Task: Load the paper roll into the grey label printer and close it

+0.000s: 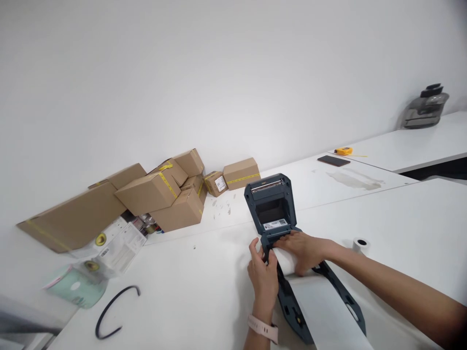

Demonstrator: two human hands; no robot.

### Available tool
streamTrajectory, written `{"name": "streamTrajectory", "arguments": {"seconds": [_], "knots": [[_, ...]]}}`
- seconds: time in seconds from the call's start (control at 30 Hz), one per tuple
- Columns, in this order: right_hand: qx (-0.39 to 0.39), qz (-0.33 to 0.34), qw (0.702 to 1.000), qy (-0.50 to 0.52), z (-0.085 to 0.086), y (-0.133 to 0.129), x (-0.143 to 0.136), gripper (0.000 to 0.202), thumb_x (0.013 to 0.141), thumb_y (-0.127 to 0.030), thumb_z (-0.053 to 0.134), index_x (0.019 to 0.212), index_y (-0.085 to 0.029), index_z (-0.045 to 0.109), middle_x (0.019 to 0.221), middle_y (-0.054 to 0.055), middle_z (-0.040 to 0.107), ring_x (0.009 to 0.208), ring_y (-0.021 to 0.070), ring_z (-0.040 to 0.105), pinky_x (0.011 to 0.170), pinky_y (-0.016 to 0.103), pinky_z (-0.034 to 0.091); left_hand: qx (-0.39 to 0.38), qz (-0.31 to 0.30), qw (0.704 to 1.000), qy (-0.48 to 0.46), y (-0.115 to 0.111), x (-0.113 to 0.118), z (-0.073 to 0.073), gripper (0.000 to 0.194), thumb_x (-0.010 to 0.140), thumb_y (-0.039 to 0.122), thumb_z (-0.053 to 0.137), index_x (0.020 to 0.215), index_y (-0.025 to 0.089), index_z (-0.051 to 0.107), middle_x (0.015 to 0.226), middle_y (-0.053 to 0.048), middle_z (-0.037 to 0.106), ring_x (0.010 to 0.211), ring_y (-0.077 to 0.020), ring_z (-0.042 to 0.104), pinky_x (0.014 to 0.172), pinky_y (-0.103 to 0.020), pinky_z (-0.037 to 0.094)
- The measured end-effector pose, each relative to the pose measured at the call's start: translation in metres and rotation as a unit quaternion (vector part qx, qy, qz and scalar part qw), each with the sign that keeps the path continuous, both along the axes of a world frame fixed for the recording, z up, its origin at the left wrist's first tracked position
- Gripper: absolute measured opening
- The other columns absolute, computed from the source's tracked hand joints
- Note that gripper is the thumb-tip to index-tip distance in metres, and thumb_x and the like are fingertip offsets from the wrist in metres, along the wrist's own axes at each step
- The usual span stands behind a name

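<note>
A dark blue-grey label printer [279, 296] lies on the white table with its lid [272, 194] raised. Inside sits a white paper roll [283, 260], from which a wide strip of paper [324, 311] runs toward me over the printer's front. My left hand [263, 277], with a pink watch band on the wrist, grips the printer's left wall, thumb on the inner side next to the roll. Reaching in from the right, my right hand [301, 248] is closed over the roll; its fingertips are partly hidden within the housing.
Cardboard boxes [177, 211] are piled against the wall at left. Nearby lie plastic packets [120, 243], a mint-green pouch [78, 287] and a dark curved band [109, 311]. A small white roll [361, 245], black phone-like slab [333, 160], yellow tape measure [343, 151] and smoky jug [425, 111] are at right.
</note>
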State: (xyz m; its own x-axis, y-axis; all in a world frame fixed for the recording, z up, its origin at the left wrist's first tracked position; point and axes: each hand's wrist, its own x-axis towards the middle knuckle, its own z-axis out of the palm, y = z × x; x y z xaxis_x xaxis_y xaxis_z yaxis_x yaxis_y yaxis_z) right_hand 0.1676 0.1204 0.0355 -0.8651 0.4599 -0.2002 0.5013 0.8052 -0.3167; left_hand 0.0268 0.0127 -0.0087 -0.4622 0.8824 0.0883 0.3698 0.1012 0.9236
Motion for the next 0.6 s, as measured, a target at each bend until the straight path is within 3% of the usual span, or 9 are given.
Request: {"name": "streamTrajectory", "arguments": {"seconds": [0.13, 0.27, 0.37, 0.47, 0.6], "knots": [[-0.068, 0.033, 0.997, 0.023, 0.010, 0.005, 0.003, 0.074, 0.049, -0.028, 0.077, 0.123, -0.022, 0.065, 0.118, 0.011, 0.069, 0.108, 0.0374, 0.065, 0.095, 0.047, 0.048, 0.013, 0.005, 1.000, -0.027, -0.001, 0.001, -0.004, 0.054, 0.092, 0.034, 0.053, 0.143, 0.020, 0.039, 0.128, -0.016, 0.070, 0.119, -0.0262, 0.066, 0.097, -0.037, 0.047], [-0.126, 0.049, 0.991, 0.017, 0.038, 0.004, 0.014, 0.078, 0.048, -0.027, 0.079, 0.124, -0.022, 0.064, 0.115, 0.008, 0.070, 0.104, 0.0346, 0.066, 0.088, 0.043, 0.052, 0.020, 0.000, 0.999, -0.034, -0.003, 0.001, -0.004, 0.058, 0.092, 0.036, 0.053, 0.146, 0.020, 0.036, 0.130, -0.017, 0.069, 0.121, -0.0259, 0.066, 0.098, -0.036, 0.048], [-0.172, 0.058, 0.981, 0.064, 0.058, 0.001, 0.039, 0.078, 0.053, -0.028, 0.078, 0.129, -0.024, 0.060, 0.119, 0.006, 0.069, 0.104, 0.0309, 0.066, 0.087, 0.039, 0.053, 0.015, -0.003, 0.999, -0.045, -0.004, 0.001, -0.002, 0.060, 0.092, 0.038, 0.054, 0.147, 0.020, 0.035, 0.132, -0.017, 0.068, 0.118, -0.0265, 0.067, 0.095, -0.036, 0.049], [-0.142, -0.012, 0.978, 0.149, 0.063, 0.005, 0.080, 0.078, 0.058, -0.036, 0.077, 0.133, -0.024, 0.058, 0.119, 0.006, 0.069, 0.106, 0.0303, 0.066, 0.089, 0.037, 0.053, 0.006, 0.009, 0.999, -0.043, -0.003, 0.002, -0.002, 0.061, 0.091, 0.038, 0.055, 0.146, 0.020, 0.037, 0.132, -0.018, 0.068, 0.115, -0.0272, 0.069, 0.094, -0.037, 0.049], [-0.076, -0.133, 0.963, 0.221, 0.051, 0.023, 0.130, 0.079, 0.060, -0.047, 0.074, 0.133, -0.022, 0.057, 0.122, 0.010, 0.068, 0.109, 0.0326, 0.065, 0.090, 0.039, 0.053, -0.006, 0.019, 0.999, -0.029, -0.002, 0.003, -0.002, 0.058, 0.091, 0.038, 0.054, 0.145, 0.021, 0.040, 0.131, -0.017, 0.069, 0.109, -0.0260, 0.070, 0.089, -0.035, 0.050]]}}
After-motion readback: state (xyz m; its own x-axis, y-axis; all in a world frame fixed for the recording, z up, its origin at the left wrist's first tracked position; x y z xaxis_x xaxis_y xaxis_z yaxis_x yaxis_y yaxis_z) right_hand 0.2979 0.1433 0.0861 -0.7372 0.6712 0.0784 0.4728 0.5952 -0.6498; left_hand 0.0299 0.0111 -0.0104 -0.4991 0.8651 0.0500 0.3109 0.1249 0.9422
